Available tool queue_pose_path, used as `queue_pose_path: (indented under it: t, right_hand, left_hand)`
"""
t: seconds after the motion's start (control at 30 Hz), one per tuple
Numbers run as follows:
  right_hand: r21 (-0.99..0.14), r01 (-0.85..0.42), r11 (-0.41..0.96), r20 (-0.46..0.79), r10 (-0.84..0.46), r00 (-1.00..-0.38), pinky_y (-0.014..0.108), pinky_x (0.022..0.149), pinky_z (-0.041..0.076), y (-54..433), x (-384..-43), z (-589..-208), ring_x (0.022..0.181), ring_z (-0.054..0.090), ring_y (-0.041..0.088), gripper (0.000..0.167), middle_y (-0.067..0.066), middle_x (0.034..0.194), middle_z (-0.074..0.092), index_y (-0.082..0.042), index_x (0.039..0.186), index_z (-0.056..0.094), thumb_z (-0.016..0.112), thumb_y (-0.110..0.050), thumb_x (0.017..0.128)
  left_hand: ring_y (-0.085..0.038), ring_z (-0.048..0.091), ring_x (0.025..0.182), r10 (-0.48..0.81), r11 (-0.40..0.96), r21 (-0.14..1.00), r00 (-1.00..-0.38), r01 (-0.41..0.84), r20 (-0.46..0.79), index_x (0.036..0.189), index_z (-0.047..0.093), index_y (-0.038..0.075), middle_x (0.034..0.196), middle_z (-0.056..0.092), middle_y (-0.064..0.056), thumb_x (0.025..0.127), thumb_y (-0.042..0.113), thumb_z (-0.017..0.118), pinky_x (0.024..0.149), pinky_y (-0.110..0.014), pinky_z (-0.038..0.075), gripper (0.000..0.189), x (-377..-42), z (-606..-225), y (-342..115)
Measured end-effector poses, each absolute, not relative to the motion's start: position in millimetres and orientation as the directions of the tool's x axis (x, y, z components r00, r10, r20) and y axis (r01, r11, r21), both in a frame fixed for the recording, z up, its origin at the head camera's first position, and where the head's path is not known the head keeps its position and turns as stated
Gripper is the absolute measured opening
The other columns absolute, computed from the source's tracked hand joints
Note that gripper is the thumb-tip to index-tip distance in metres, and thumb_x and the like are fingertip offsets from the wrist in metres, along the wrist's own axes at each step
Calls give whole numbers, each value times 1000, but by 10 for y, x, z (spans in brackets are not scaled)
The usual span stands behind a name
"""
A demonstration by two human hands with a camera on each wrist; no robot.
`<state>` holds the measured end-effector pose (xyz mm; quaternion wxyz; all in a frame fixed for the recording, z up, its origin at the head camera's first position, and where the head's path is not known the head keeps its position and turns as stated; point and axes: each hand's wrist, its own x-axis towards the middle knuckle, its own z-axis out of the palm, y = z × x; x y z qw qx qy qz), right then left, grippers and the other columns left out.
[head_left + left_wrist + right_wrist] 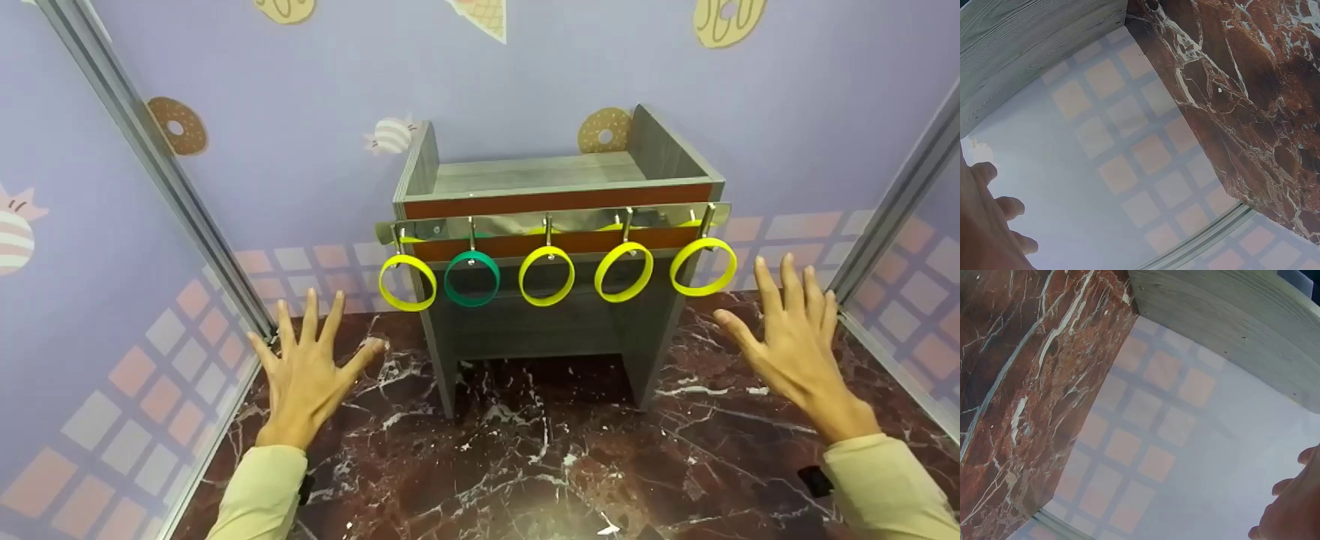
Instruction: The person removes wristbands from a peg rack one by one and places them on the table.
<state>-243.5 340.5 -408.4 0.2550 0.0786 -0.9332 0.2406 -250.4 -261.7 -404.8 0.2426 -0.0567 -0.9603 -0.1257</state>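
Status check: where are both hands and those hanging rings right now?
Left hand and right hand open, holding nothing. Five rings on hooks: four yellow, green ring second from left. Nothing between hands and rack.

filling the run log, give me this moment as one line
left hand: open, holds nothing | right hand: open, holds nothing | rack: four yellow rings, one green ring hung on hooks | table: marble

rings [547, 275]: four yellow, one green [472, 278], second from the left
stand [555, 187]: grey wood grain, reddish-brown strips across the front
rail [551, 223]: shiny silver
floor [540, 450]: dark red-brown marble, white veins
walls [315, 112]: pale lilac, with tan and brown doughnuts, striped sweets, a cone; lower down a grid of peach and white squares
frame [161, 169]: grey metal
sleeves [259, 491]: pale yellow-beige
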Motion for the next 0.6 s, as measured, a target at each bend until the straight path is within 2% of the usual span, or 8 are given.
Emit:
queue_pose_path:
  t: [0.2, 0.6]
  right_hand:
    - [-414, -294, 861, 553, -18, -833, 62, 124, -18, 3354, -2439, -4065, 159, -5, 50, 86, 29, 174, 5, -10, 171, 16, 55, -53, 108]
    - [-441, -324, 837, 585, -6, -811, 61, 125, -16, 3274, -2360, -4047, 159, -1, 50, 84, 28, 173, 9, -10, 171, 18, 61, -43, 107]
  left_hand:
    - [-51, -5, 158, 50, 965, 204, -879, 165, 474, 171, 21, 29, 176, 10, -16, 97, 76, 54, 111, -66, -31, 94, -2491, -4016, -2618]
    - [-51, -7, 157, 47, 964, 211, -881, 164, 470, 172, 17, 29, 176, 6, -16, 98, 75, 54, 109, -66, -31, 94, -2461, -4043, -2626]
